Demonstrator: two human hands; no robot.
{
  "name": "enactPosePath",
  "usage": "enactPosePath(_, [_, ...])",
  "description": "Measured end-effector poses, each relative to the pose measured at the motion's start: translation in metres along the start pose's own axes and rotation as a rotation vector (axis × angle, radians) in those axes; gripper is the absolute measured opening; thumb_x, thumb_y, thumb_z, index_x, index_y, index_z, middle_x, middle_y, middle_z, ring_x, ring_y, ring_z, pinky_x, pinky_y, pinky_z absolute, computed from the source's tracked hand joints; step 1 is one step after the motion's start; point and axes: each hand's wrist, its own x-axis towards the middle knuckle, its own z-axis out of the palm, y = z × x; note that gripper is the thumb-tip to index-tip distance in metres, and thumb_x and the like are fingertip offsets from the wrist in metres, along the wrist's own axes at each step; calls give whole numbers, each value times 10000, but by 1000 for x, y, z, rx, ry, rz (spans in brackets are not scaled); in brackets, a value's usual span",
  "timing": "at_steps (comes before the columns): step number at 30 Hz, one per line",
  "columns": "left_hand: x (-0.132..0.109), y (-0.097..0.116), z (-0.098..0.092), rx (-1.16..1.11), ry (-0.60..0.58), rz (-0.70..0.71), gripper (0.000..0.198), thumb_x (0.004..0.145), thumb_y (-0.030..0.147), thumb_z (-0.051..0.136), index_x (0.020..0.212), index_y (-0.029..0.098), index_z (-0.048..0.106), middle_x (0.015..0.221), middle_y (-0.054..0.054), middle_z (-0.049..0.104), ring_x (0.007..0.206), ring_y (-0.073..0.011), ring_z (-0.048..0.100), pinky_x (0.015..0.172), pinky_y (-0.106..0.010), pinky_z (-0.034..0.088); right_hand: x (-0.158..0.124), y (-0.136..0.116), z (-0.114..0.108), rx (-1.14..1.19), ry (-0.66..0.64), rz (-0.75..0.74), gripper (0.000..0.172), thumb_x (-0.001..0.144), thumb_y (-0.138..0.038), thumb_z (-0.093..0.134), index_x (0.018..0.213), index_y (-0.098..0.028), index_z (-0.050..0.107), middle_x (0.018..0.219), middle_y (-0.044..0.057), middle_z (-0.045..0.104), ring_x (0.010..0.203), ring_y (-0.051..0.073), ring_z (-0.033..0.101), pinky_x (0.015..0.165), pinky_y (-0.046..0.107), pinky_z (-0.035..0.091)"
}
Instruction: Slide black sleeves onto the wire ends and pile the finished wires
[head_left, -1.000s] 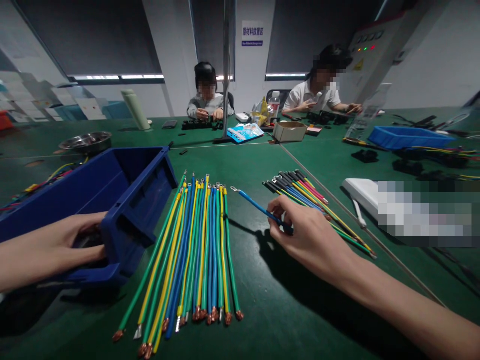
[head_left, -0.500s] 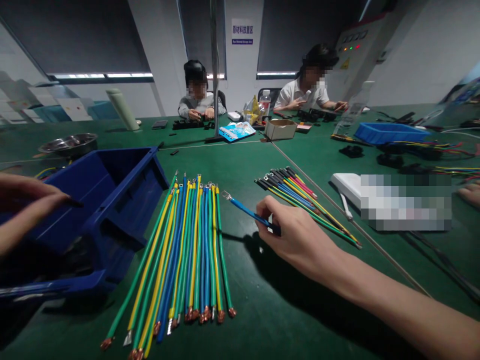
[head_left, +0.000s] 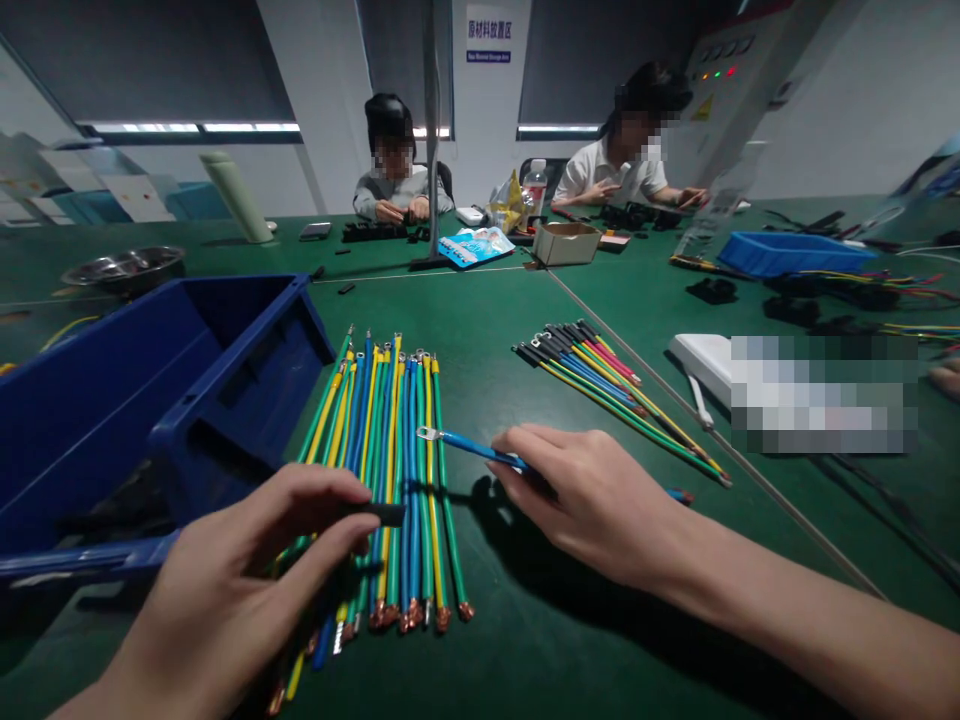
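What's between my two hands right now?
Head view: the row of green, yellow and blue wires lies on the table between the left hand, pinching a black tube, and the right hand, holding a blue wire.

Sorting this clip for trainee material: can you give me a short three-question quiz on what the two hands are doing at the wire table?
1. Multiple choice: what does the right hand hold?
A) a blue wire
B) a yellow wire
C) a screwdriver
2. True or false: the left hand rests inside the blue bin.
3. Short answer: what colour is the small tube pinched between the left hand's thumb and fingers?

Key
1. A.
2. False: it is outside the bin, above the near ends of the row of wires.
3. Black.
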Motion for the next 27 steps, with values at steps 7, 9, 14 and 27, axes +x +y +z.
enactPosePath(7, [19,9,14,-429,-33,-294,239,659,337,779,807,193,659,657,8,746,610,-172,741,610,-209,617,-1,1,-4,32,-57,-32,163,931,-225,467,800,-194,560,662,-18,537,524,96,396,529,272,283])
enactPosePath(9, [18,8,15,-471,-37,-304,245,651,320,784,805,185,650,655,5,740,610,-168,738,604,-202,612,-1,1,-4,58,-79,-34,163,934,-216,466,795,-194,547,662,-23,518,529,94,386,533,269,280])
enactPosePath(14, [20,11,17,-464,-54,-276,193,694,296,742,804,176,638,583,24,693,541,-127,695,524,-144,561,-2,-1,-3,141,-143,-36,148,953,-221,460,822,-201,526,668,-37,484,536,95,339,524,267,252])
enactPosePath(27, [14,8,14,-471,-73,-222,74,734,235,739,759,190,685,584,31,721,531,-113,700,517,-117,549,-3,-4,1,231,-279,-59,133,978,-243,436,872,-212,511,692,-43,470,539,99,326,518,305,203])
